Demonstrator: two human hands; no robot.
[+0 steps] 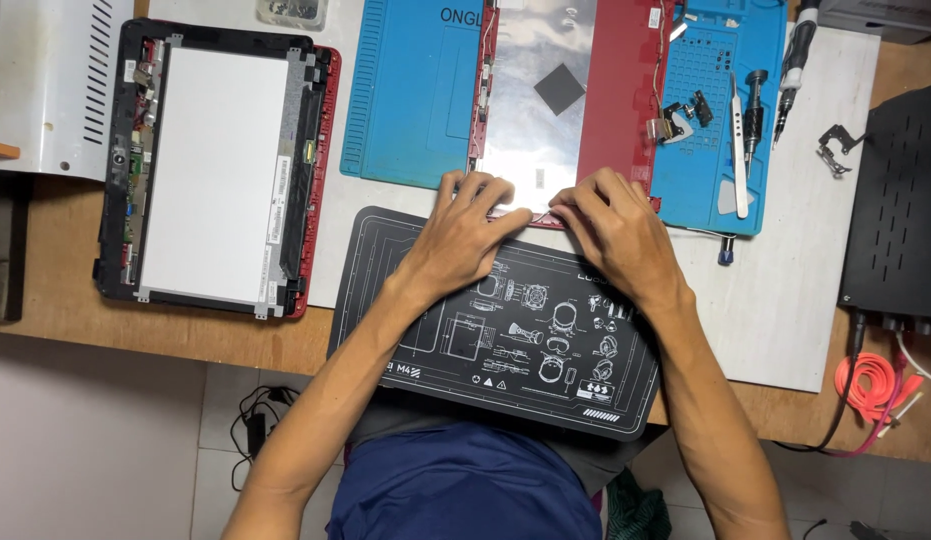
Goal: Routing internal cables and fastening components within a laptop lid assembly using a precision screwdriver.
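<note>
Shiny foil-lined red plastic lid (565, 90) on matt blue rubbery mat (405, 100).

A wooden workbench (45, 335) runs across the view, its brown top showing at the left edge and along the near side. A large white sheet (785, 300) covers much of its middle and right. Below the bench edge lies a pale tiled floor (95, 450) with faint grout lines, a black cable (257, 412) trailing over it. Light is even and bright, with soft shadows
</note>
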